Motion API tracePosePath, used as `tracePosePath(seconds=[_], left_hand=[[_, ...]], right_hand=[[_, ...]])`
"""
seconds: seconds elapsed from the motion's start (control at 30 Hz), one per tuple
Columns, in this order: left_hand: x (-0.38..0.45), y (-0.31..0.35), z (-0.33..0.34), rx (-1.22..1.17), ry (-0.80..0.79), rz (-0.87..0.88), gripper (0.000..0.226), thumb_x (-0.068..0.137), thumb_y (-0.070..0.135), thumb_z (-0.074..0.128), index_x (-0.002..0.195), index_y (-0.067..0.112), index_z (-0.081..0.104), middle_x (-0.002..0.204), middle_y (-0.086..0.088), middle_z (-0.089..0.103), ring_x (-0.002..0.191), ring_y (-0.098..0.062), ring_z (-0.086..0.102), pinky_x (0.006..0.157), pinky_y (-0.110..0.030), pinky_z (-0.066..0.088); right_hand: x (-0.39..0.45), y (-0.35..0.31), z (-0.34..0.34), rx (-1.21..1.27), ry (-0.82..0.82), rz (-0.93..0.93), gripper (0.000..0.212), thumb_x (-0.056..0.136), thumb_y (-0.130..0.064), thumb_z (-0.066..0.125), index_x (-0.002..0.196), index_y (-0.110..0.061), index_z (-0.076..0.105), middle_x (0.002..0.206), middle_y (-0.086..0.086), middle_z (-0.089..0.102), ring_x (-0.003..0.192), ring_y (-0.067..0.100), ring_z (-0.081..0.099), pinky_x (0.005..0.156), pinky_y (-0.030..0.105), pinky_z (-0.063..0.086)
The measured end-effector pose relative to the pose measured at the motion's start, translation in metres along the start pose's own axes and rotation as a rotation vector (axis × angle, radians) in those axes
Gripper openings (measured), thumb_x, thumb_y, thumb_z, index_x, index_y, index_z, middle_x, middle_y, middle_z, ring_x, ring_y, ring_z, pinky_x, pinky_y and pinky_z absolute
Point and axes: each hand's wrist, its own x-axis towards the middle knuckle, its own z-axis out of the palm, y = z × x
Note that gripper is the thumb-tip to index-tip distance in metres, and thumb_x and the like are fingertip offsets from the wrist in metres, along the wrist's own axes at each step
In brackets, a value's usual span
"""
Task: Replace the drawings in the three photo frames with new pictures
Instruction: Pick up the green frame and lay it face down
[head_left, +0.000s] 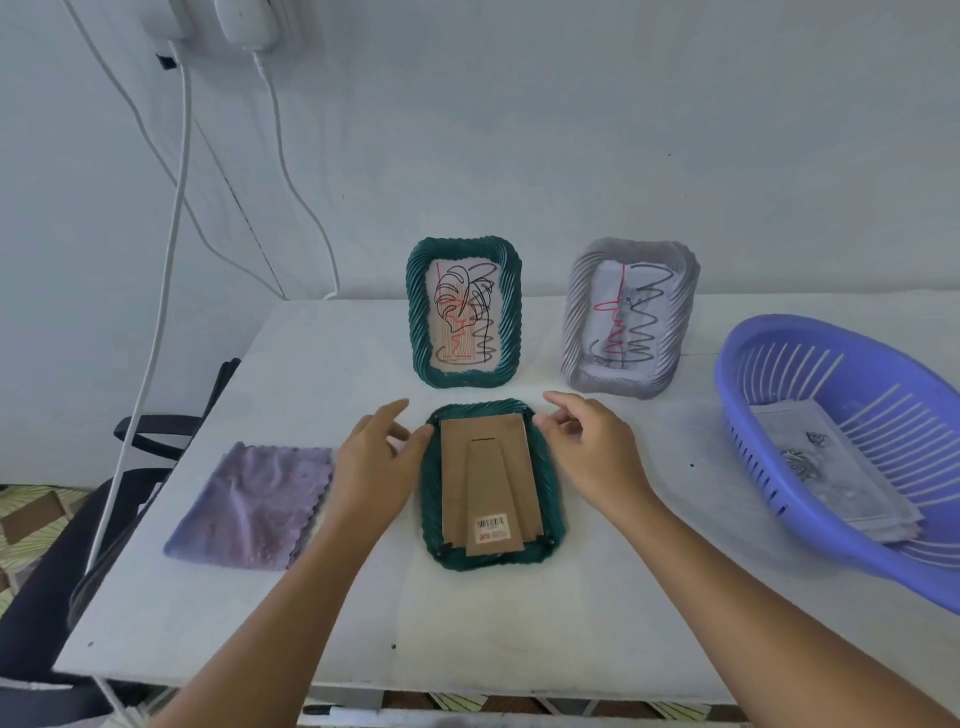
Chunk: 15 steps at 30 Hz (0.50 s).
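Note:
A green photo frame (546, 488) lies face down in the middle of the white table (467, 613), its brown cardboard back (491, 483) with a barcode sticker facing up. My left hand (371, 457) touches the frame's upper left corner with its fingertips. My right hand (592, 447) touches the upper right corner, fingers loosely bent. Behind it a second green frame (464, 313) stands upright with a line drawing inside. To its right a grey frame (629, 318) also stands, holding a scribbled drawing.
A purple cloth (254, 504) lies flat at the left of the table. A blue slotted basket (852, 452) at the right holds several grey pictures (831, 473). White cables (156, 312) hang down the wall at the left. A dark chair (62, 530) stands beside the table's left edge.

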Motion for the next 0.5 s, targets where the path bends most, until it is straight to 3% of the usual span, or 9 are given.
tracePosePath(seconds=[0.1,0.2,0.37,0.5], left_hand=[[-0.021,-0.008,-0.012,0.011,-0.056,-0.005,0.032,0.093,0.043,0.069,0.121,0.029,0.068,0.091,0.013,0.069,0.075,-0.003,0.061,0.061,-0.014,0.041],[-0.028,-0.015,-0.011,-0.032,-0.083,-0.033,0.021,0.091,0.037,0.074,0.109,0.028,0.076,0.083,0.013,0.073,0.074,0.000,0.064,0.060,-0.008,0.041],[-0.019,-0.008,-0.009,-0.024,-0.067,-0.029,0.027,0.092,0.038,0.071,0.115,0.024,0.074,0.085,0.013,0.072,0.080,-0.003,0.067,0.068,-0.019,0.051],[-0.032,-0.005,-0.014,-0.065,-0.106,0.001,0.042,0.089,0.050,0.069,0.128,0.039,0.057,0.100,0.012,0.066,0.084,-0.006,0.064,0.071,-0.021,0.051]], right_hand=[[-0.019,0.005,-0.011,0.003,-0.078,-0.051,0.040,0.089,-0.035,0.075,0.127,-0.026,0.069,0.091,-0.017,0.070,0.086,0.003,0.065,0.088,0.034,0.054],[-0.028,0.008,-0.011,-0.029,-0.086,-0.133,0.042,0.084,-0.032,0.081,0.125,-0.028,0.071,0.093,-0.015,0.072,0.084,0.002,0.066,0.086,0.037,0.057],[-0.015,-0.001,-0.011,-0.029,-0.116,-0.120,0.039,0.088,-0.031,0.078,0.126,-0.028,0.070,0.100,-0.010,0.071,0.092,0.009,0.064,0.089,0.042,0.054],[-0.027,-0.001,-0.022,-0.021,-0.190,-0.120,0.024,0.092,-0.043,0.070,0.116,-0.040,0.069,0.109,-0.015,0.058,0.108,0.006,0.054,0.099,0.032,0.044]])
